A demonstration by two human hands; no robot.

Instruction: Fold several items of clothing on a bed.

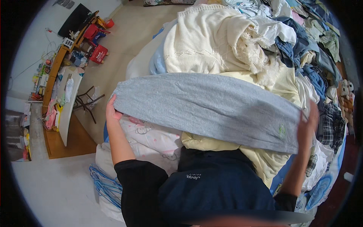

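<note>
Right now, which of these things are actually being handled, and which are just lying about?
In hand: grey garment, stretched between left hand and right hand.

Lying about: cream blanket, heap of clothes, checked cloth, blue hangers, red stools.

Garment (pixel 211 108) stretched between left hand (pixel 112 110) and right hand (pixel 308 123), above bed (pixel 151 142); clothes heap (pixel 264 41) behind; hangers (pixel 106 185) on floor, left.

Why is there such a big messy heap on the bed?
The clothes pile lies tangled and unfolded across the bed. Blue hangers lie on the floor beside it. Only the gray garment, stretched between the left hand and right hand, looks neat.
</note>
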